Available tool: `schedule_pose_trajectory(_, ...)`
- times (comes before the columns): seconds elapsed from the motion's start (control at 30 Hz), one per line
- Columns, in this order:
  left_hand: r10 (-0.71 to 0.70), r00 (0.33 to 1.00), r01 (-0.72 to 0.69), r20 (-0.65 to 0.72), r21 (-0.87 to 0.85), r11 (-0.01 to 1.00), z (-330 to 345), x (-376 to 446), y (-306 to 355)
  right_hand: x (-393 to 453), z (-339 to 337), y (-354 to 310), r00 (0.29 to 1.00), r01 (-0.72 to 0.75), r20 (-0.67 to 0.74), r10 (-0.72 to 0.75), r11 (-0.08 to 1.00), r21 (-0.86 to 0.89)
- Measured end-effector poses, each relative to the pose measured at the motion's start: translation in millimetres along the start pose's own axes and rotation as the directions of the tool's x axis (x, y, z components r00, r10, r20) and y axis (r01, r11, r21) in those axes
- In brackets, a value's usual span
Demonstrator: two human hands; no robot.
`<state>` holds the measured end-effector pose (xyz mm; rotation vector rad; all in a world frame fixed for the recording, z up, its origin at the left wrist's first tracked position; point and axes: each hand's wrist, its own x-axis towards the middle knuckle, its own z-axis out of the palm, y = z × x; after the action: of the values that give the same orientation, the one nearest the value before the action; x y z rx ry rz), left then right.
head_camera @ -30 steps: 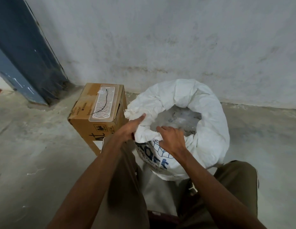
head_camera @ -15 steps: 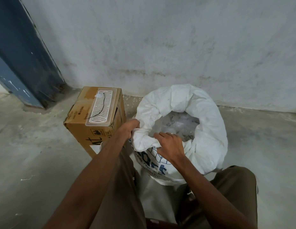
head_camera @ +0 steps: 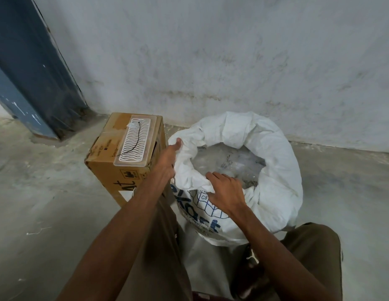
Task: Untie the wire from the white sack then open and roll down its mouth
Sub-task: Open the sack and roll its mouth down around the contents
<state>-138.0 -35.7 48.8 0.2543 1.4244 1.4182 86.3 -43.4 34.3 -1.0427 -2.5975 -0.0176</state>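
Sack: the white sack [head_camera: 273, 170] stood on the concrete floor [head_camera: 48, 213] between my knees, close to the wall [head_camera: 211, 51]; blue print and a grid pattern faced me on its near side.
Mouth: open, the fabric turned outward into a thick rolled collar all the way round (uneven, bulkier at the far side).
Contents: clear plastic packets [head_camera: 228, 157] showed inside; I could not tell what they held.
Left hand: my left hand [head_camera: 167, 161] was on the left edge of the collar, thumb on top of the fold, fingers behind it; grip clamped on the fabric.
Right hand: my right hand [head_camera: 226, 190] lay over the near edge of the collar, fingers curled onto the bunched cloth; grip closed on that fold.
Wire: a thin black wire [head_camera: 136, 139] lay loose on a white ribbed tray [head_camera: 134, 141], apart from the sack.
Tray: it rested on top of a cardboard box [head_camera: 117, 170].
Box: it stood on the floor just beside the sack, on its left.
Surroundings: a blue door frame [head_camera: 32, 72] stood at the far left.
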Motion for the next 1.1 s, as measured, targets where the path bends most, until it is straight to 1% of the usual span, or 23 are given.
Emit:
schedule_pose_trajectory(0.13, -0.018, 0.996, 0.044, 0.091, -0.299, 0.953, -7.1, -3.5, 3.8, 11.3, 0.0, 2.9, 1.0, -0.013, 0.003, 0.013, 1.0, 0.027)
schedule_pose_trajectory(0.27, -0.011, 0.996, 0.048, 0.089, -0.428, 0.903, -18.3, -5.5, -6.7, 16.8, -0.2, 2.5, 1.0, -0.01, -0.026, 0.011, 1.0, 0.025)
schedule_pose_trajectory(0.33, -0.007, 0.994, 0.061, 0.112, -0.49, 0.87, -22.3, -4.3, -16.3, 13.5, 1.7, 1.8, 1.0, 0.008, 0.009, -0.008, 1.0, 0.025)
schedule_pose_trajectory(0.37, 0.003, 0.992, 0.064, 0.125, -0.53, 0.846, -24.7, -3.1, -21.1, 12.2, 3.3, 3.7, 0.998, 0.037, 0.056, -0.041, 0.996, 0.081)
schedule_pose_trajectory(0.4, 0.011, 0.991, 0.063, 0.13, -0.554, 0.83, -27.6, -1.0, -26.0, 11.5, 2.3, 6.1, 0.988, 0.04, 0.136, -0.069, 0.977, 0.212)
schedule_pose_trajectory(0.43, 0.018, 0.99, 0.063, 0.137, -0.562, 0.825, -30.4, 0.6, -30.4, 14.5, -1.5, 8.0, 0.968, -0.024, 0.235, -0.082, 0.908, 0.418)
schedule_pose_trajectory(0.47, 0.029, 0.988, 0.061, 0.15, -0.56, 0.826, -32.0, 1.7, -34.0, 21.6, -6.0, 8.3, 0.951, -0.108, 0.296, -0.091, 0.798, 0.593)
schedule_pose_trajectory(0.5, 0.044, 0.983, 0.064, 0.177, -0.561, 0.825, -32.9, 2.2, -37.6, 32.5, -7.7, 10.0, 0.96, -0.122, 0.263, -0.093, 0.709, 0.695)
schedule_pose_trajectory(0.53, 0.057, 0.977, 0.07, 0.204, -0.564, 0.823, -32.6, 2.9, -40.8, 47.5, -10.8, 10.8, 0.981, -0.081, 0.18, -0.068, 0.702, 0.707)
schedule_pose_trajectory(0.57, 0.066, 0.973, 0.074, 0.22, -0.57, 0.818, -30.7, 2.2, -41.4, 65.2, -12.6, 11.7, 0.996, 0.0, 0.071, -0.051, 0.809, 0.588)
schedule_pose_trajectory(0.6, 0.071, 0.972, 0.072, 0.224, -0.574, 0.816, -28.9, 2.0, -41.0, 83.3, -12.5, 11.5, 0.997, 0.07, -0.014, -0.07, 0.924, 0.377)
schedule_pose_trajectory(0.63, 0.069, 0.969, 0.084, 0.238, -0.576, 0.813, -26.4, 1.5, -40.2, 101.5, -11.0, 9.4, 0.993, 0.113, -0.037, -0.108, 0.982, 0.154)
schedule_pose_trajectory(0.67, 0.056, 0.962, 0.112, 0.266, -0.576, 0.809, -24.3, 0.4, -38.4, 118.4, -10.3, 4.7, 0.989, 0.145, 0.008, -0.145, 0.989, 0.01)
schedule_pose_trajectory(0.73, 0.014, 0.951, 0.167, 0.31, -0.551, 0.818, -26.2, -0.6, -35.7, 145.7, -6.7, -5.2, 0.956, 0.264, 0.178, -0.234, 0.95, -0.165)
schedule_pose_trajectory(0.8, -0.049, 0.948, 0.203, 0.313, -0.482, 0.852, -34.2, 1.5, -32.9, 166.3, 1.8, -9.1, 0.895, 0.412, 0.312, -0.32, 0.86, -0.3)
schedule_pose_trajectory(0.83, -0.081, 0.945, 0.22, 0.318, -0.434, 0.874, -38.5, 2.3, -30.6, 175.0, 4.3, -9.9, 0.872, 0.455, 0.348, -0.343, 0.831, -0.321)
schedule_pose_trajectory(0.9, -0.132, 0.941, 0.225, 0.312, -0.286, 0.931, -46.4, 1.5, -21.9, 187.6, 5.8, -12.1, 0.858, 0.457, 0.393, -0.331, 0.84, -0.292)
schedule_pose_trajectory(0.93, -0.143, 0.951, 0.197, 0.273, -0.182, 0.964, -48.7, 0.3, -14.9, 192.4, 6.2, -11.8, 0.862, 0.437, 0.4, -0.312, 0.857, -0.273)
schedule_pose_trajectory(0.97, -0.132, 0.972, 0.144, 0.197, -0.051, 0.988, -50.2, 0.0, -6.9, 196.6, 6.5, -11.3, 0.868, 0.416, 0.402, -0.293, 0.87, -0.266)
schedule_pose_trajectory(1.0, -0.097, 0.989, 0.083, 0.111, 0.125, 0.989, -51.3, -0.1, 1.7, 199.8, 6.8, -11.2, 0.873, 0.399, 0.401, -0.278, 0.88, -0.259)
schedule_pose_trajectory(1.03, -0.029, 0.998, 0.007, 0.057, 0.353, 0.936, -51.7, -0.1, 10.8, 202.1, 6.6, -10.4, 0.878, 0.38, 0.399, -0.265, 0.892, -0.245)
schedule_pose_trajectory(1.07, 0.058, 0.997, -0.072, 0.043, 0.606, 0.792, -49.4, -1.3, 20.1, 204.3, 6.9, -10.0, 0.882, 0.365, 0.397, -0.256, 0.902, -0.23)
schedule_pose_trajectory(1.1, 0.136, 0.989, -0.128, 0.059, 0.804, 0.581, -44.9, -4.3, 26.3, 206.0, 7.2, -9.9, 0.882, 0.354, 0.399, -0.251, 0.912, -0.208)
